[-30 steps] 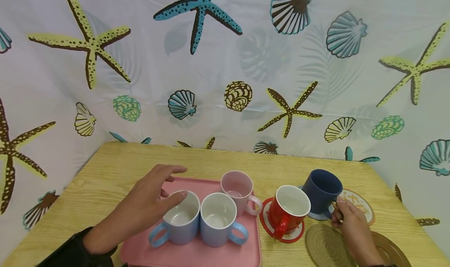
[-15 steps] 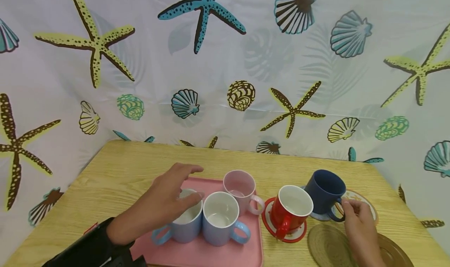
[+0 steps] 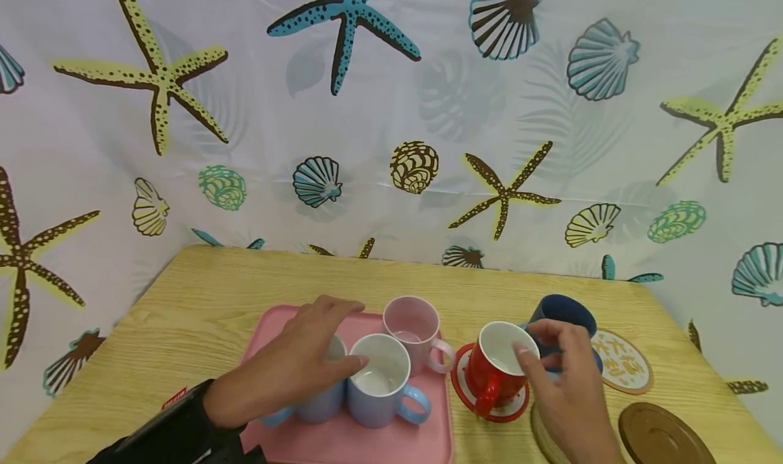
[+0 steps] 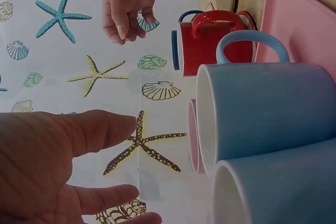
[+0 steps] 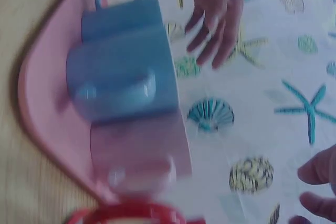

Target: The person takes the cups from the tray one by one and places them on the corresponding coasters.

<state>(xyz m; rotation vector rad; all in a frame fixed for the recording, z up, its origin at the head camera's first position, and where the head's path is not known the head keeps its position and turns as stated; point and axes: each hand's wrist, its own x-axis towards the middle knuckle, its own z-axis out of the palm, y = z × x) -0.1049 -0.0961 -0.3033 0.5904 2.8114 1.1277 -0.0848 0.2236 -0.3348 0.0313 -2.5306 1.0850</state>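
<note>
The person's right hand (image 3: 565, 382) is held with thumb and fingers spread, grasping nothing; the left wrist view shows it above the red mug (image 3: 514, 386) and apart from it. This mug stands upright on its red-rimmed coaster (image 3: 462, 390), to the right of the pink tray (image 3: 404, 448), and its handle points toward the person, probably because this makes it easy to take. Just behind is the dark blue mug (image 3: 569, 308), partly covered by the hand, so one cannot tell if the two mugs touch. The left hand (image 3: 306, 352), also spread and holding nothing, hovers over the tray, perhaps simply to be out of the way. Below it, the left light blue mug (image 3: 324, 404) and the right light blue mug (image 3: 374, 404) have their handles turned outward, which seems to let their bodies stand close, with the pink mug (image 3: 419, 352) behind.
</note>
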